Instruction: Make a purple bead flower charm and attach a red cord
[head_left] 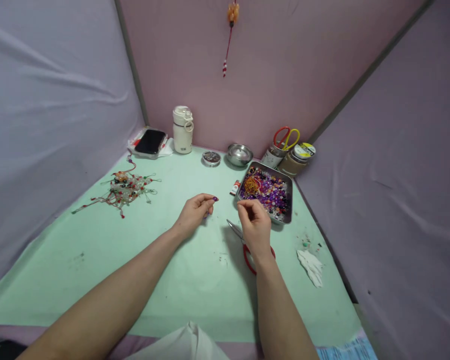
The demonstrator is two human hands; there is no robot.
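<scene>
Purple bead: held above the tabletop, partly covered by fingers.
Tabletop: pale green, crossed by forearms cut off at the lower edge.
Metal tray: filled with mixed beads, overlapped at one corner by the right hand.
Right hand: thumb and forefinger closed together; anything thin between them cannot be made out.
Left hand: nearly closed, bead pinched at the fingertips.
Red-handled scissors: partly hidden by the right hand.

The beads look glossy, the tray metallic.
</scene>
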